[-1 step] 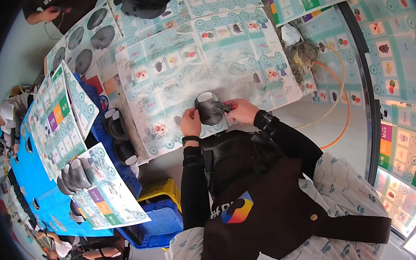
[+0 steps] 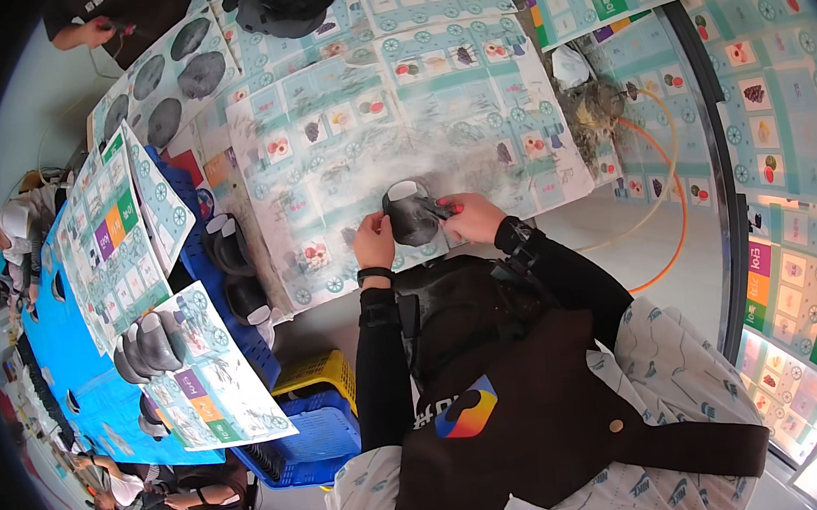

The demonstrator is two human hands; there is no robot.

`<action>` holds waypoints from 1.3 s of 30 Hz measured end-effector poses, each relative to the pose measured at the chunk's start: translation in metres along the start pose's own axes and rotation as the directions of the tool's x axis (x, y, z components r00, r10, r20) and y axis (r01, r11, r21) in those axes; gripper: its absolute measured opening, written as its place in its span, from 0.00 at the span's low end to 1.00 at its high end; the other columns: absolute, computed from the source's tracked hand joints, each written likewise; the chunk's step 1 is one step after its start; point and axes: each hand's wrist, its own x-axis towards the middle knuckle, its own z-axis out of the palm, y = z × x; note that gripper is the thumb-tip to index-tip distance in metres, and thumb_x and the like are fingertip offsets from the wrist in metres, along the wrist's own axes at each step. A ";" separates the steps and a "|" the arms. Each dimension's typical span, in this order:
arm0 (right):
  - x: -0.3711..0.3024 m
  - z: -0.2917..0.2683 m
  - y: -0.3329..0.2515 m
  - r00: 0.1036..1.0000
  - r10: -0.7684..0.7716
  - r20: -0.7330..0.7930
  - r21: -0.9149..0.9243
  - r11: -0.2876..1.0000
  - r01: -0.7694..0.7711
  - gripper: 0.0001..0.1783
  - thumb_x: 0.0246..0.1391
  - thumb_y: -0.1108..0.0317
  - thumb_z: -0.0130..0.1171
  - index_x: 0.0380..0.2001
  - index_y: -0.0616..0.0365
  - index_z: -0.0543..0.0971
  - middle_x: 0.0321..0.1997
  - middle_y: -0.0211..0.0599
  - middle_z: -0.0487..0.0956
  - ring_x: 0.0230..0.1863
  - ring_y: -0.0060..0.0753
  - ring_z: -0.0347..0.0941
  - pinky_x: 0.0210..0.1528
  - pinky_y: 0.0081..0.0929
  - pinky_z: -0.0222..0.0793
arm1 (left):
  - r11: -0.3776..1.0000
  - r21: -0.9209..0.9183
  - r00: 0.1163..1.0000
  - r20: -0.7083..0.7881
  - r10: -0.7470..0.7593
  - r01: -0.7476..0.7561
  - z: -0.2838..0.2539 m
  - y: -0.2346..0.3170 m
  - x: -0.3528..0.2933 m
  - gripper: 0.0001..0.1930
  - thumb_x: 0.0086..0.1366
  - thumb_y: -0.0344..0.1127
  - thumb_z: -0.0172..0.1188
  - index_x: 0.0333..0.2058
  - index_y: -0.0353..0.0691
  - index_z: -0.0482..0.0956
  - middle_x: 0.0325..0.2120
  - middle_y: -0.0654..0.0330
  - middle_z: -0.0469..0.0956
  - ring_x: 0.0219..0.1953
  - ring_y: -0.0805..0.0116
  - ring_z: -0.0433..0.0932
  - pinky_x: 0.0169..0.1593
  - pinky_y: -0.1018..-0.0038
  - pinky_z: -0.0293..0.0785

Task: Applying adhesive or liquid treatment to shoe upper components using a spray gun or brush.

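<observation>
Just above the near edge of the printed sheets lies a dark grey rounded piece (image 2: 413,217) with a white patch at its top; its exact kind cannot be made out. My left hand (image 2: 374,241) pinches its left edge between thumb and fingers. On the opposite side, my right hand (image 2: 476,217) is closed around a small dark tool (image 2: 445,209) with a bit of red on it. The tool's tip touches or overlaps the piece's right side, and its kind is too small to tell.
Dark-smudged printed sheets (image 2: 323,184) cover the table. Similar dark pieces (image 2: 226,248) sit in a blue crate to the left, several more (image 2: 152,344) on a sheet. Yellow (image 2: 313,370) and blue baskets (image 2: 308,432) stand below. An orange hose (image 2: 685,218) curves at right. A co-worker's hand (image 2: 98,29) shows at far left.
</observation>
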 end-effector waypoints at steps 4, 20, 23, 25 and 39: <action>0.015 0.007 -0.005 0.948 -0.269 -0.169 -0.273 0.937 0.217 0.15 0.48 0.66 0.56 0.40 0.59 0.81 0.34 0.52 0.82 0.38 0.58 0.79 0.40 0.47 0.73 | 1.000 0.020 1.000 -0.011 0.004 -0.004 -0.005 0.000 0.001 0.12 0.65 0.39 0.62 0.43 0.38 0.84 0.29 0.56 0.85 0.32 0.60 0.84 0.38 0.67 0.78; 0.029 0.009 -0.017 0.974 -0.195 -0.114 -0.301 0.941 0.153 0.24 0.47 0.64 0.58 0.50 0.57 0.81 0.41 0.54 0.83 0.44 0.57 0.79 0.48 0.41 0.74 | 0.997 -0.012 0.979 -0.184 -0.082 0.081 -0.043 -0.027 0.007 0.11 0.62 0.37 0.62 0.42 0.42 0.84 0.32 0.55 0.85 0.34 0.61 0.84 0.40 0.68 0.77; 0.032 0.012 -0.015 0.978 -0.185 -0.098 -0.283 0.947 0.151 0.25 0.46 0.64 0.58 0.50 0.58 0.81 0.40 0.55 0.83 0.44 0.57 0.79 0.47 0.41 0.74 | 0.995 -0.027 0.979 -0.179 -0.096 0.093 -0.044 -0.027 0.006 0.11 0.62 0.36 0.62 0.42 0.41 0.84 0.32 0.55 0.85 0.34 0.61 0.84 0.41 0.68 0.77; 0.037 0.010 -0.008 0.974 -0.201 -0.107 -0.259 0.951 0.168 0.24 0.46 0.64 0.58 0.49 0.58 0.81 0.39 0.56 0.83 0.43 0.58 0.78 0.47 0.41 0.74 | 0.991 -0.042 0.978 -0.162 -0.128 0.123 -0.041 -0.023 0.006 0.11 0.62 0.36 0.62 0.42 0.41 0.84 0.32 0.56 0.85 0.35 0.62 0.84 0.41 0.68 0.77; 0.032 0.008 -0.019 0.970 -0.241 -0.036 -0.276 0.935 0.222 0.21 0.45 0.65 0.57 0.44 0.59 0.82 0.37 0.59 0.81 0.43 0.63 0.76 0.45 0.47 0.72 | 0.991 -0.059 0.980 -0.153 -0.130 0.123 -0.043 -0.020 0.004 0.12 0.62 0.36 0.62 0.42 0.39 0.84 0.33 0.56 0.85 0.35 0.63 0.84 0.41 0.69 0.77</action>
